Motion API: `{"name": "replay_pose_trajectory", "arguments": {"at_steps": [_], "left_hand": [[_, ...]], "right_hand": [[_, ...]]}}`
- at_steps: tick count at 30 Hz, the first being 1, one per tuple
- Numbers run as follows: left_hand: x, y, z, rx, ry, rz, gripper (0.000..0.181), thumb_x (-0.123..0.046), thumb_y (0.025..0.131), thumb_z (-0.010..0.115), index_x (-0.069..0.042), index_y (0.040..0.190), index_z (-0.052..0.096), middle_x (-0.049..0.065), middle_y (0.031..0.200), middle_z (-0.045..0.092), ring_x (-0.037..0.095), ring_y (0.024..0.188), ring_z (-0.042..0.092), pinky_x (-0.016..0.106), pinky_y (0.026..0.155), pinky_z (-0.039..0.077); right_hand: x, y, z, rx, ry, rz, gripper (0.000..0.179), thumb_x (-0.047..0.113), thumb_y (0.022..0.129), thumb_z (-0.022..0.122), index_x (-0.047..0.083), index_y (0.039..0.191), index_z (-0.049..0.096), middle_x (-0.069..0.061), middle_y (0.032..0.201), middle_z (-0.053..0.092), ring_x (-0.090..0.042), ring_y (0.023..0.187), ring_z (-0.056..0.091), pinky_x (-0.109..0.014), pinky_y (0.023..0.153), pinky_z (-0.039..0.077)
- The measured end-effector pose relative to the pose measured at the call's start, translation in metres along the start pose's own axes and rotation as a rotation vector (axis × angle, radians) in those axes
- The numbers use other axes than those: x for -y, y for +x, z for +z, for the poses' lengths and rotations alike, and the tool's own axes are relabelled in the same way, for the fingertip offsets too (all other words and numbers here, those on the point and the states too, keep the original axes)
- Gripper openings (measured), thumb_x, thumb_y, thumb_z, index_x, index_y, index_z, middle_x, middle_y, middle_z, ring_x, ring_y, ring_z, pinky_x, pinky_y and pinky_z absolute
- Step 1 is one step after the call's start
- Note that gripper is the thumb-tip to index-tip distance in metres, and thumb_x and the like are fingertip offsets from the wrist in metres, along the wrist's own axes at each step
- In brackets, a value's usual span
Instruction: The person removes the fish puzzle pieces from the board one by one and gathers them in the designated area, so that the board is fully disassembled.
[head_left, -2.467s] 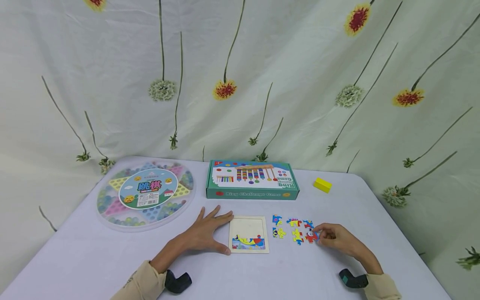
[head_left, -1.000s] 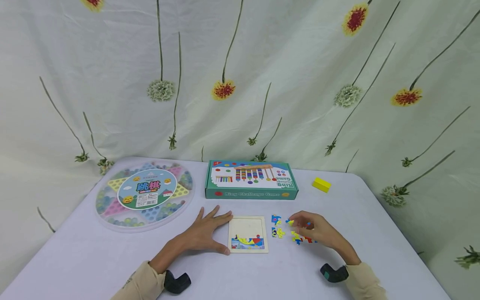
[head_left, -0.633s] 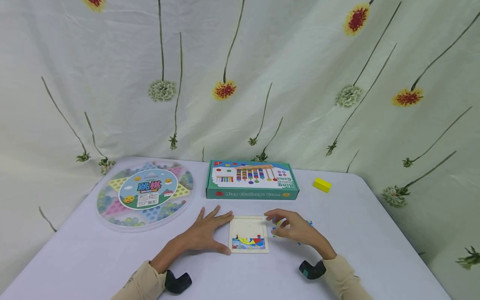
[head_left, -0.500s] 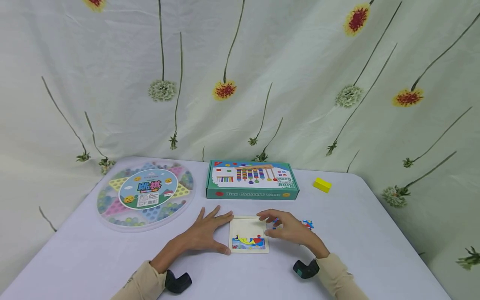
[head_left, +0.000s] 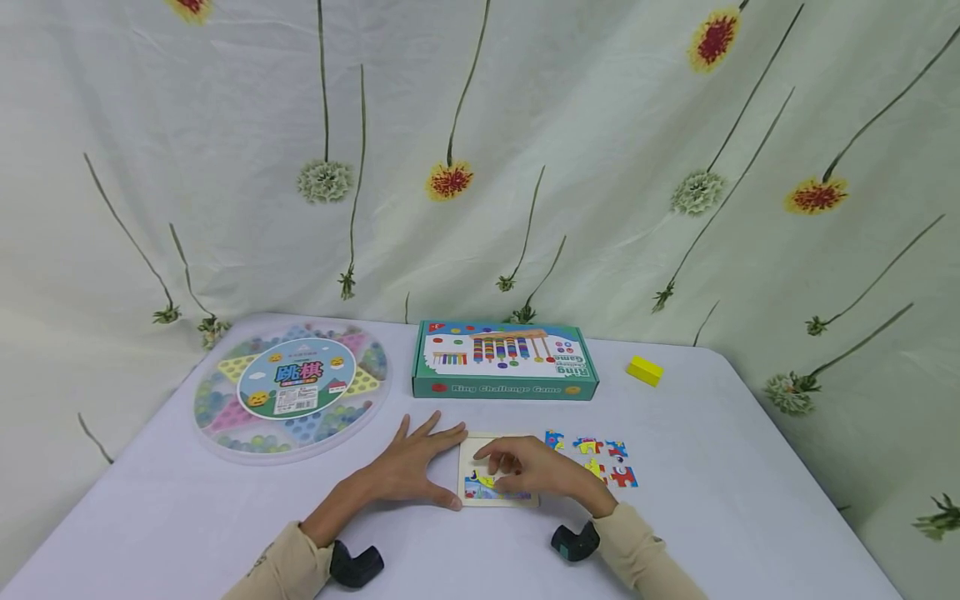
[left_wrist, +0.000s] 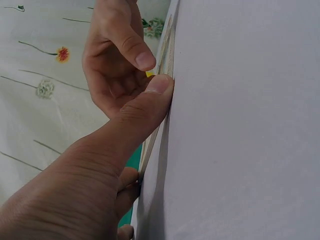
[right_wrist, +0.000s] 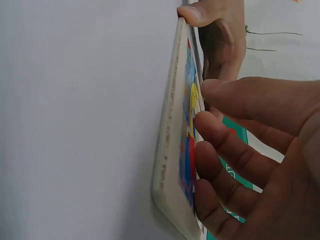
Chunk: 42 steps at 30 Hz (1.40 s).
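A square puzzle tray with a pale wooden rim lies on the table, its front part showing a colourful picture. My left hand is spread at the tray's left side, thumb at the near left corner and index finger at the upper left edge. Over the tray is my right hand, fingers loosely bent. In the right wrist view its thumb stands apart from the fingers, and no piece shows between them. Several jigsaw pieces in red, yellow and blue lie right of the tray, partly covered by the right hand.
Behind the tray lies a green Ring Challenge Game box. A round Chinese checkers set sits at the back left. At the back right is a yellow block. A flowered curtain hangs behind the table.
My right hand has moved left from the red piece, across the loose pieces, to above the tray. The left hand has stayed at the tray's left edge.
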<state>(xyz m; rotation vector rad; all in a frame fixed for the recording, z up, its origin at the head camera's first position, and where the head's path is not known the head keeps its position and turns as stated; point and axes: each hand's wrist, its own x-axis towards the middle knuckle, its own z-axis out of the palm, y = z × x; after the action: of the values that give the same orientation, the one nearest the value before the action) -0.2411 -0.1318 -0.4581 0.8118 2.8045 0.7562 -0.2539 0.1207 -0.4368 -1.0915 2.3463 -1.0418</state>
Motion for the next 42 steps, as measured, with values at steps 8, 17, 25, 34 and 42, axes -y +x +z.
{"name": "replay_pose_trajectory", "arguments": {"at_steps": [8,17,25,34,42], "left_hand": [[0.0013,0.0014,0.0012,-0.001,0.0,0.001,0.103,-0.069,0.064,0.074,-0.018,0.147,0.041,-0.003,0.153,0.035,0.035,0.147,0.009,0.063,0.112,-0.009],[0.0033,0.0023,0.0022,-0.005,0.007,0.008,0.104,-0.071,0.063,0.073,-0.019,0.147,0.041,-0.004,0.153,0.035,0.035,0.147,0.009,0.065,0.112,-0.008],[0.0037,0.0024,0.0026,-0.008,0.004,0.013,0.104,-0.07,0.063,0.073,-0.018,0.147,0.041,-0.003,0.153,0.036,0.035,0.147,0.009,0.064,0.112,-0.009],[0.0036,0.0007,0.0018,-0.005,-0.003,0.019,0.103,-0.07,0.063,0.073,-0.018,0.146,0.041,-0.003,0.153,0.036,0.036,0.146,0.009,0.065,0.111,-0.009],[0.0023,0.0011,0.0019,-0.004,-0.007,0.008,0.103,-0.07,0.063,0.074,-0.018,0.147,0.041,-0.003,0.153,0.036,0.036,0.147,0.009,0.064,0.112,-0.009]], "right_hand": [[0.0024,0.0038,0.0058,-0.002,-0.026,-0.012,0.037,-0.002,0.084,0.068,0.002,0.121,0.062,-0.005,0.089,0.059,-0.003,0.068,0.045,-0.015,0.061,0.041],[0.002,0.0032,0.008,-0.018,-0.069,0.021,0.032,0.0,0.083,0.07,0.007,0.115,0.068,0.001,0.09,0.058,-0.006,0.072,0.047,-0.015,0.064,0.042],[0.0023,0.0032,0.0079,-0.022,-0.076,0.011,0.031,0.001,0.083,0.07,0.008,0.113,0.067,0.003,0.089,0.058,-0.005,0.071,0.046,-0.015,0.064,0.042],[0.0029,0.0028,0.0076,-0.031,-0.052,-0.003,0.03,0.0,0.083,0.07,0.008,0.112,0.065,-0.001,0.089,0.06,-0.005,0.071,0.048,-0.015,0.065,0.043],[0.0004,0.0015,0.0076,-0.048,0.028,-0.004,0.029,0.002,0.084,0.068,0.008,0.112,0.065,-0.002,0.095,0.062,-0.011,0.083,0.055,-0.02,0.075,0.049]]}}
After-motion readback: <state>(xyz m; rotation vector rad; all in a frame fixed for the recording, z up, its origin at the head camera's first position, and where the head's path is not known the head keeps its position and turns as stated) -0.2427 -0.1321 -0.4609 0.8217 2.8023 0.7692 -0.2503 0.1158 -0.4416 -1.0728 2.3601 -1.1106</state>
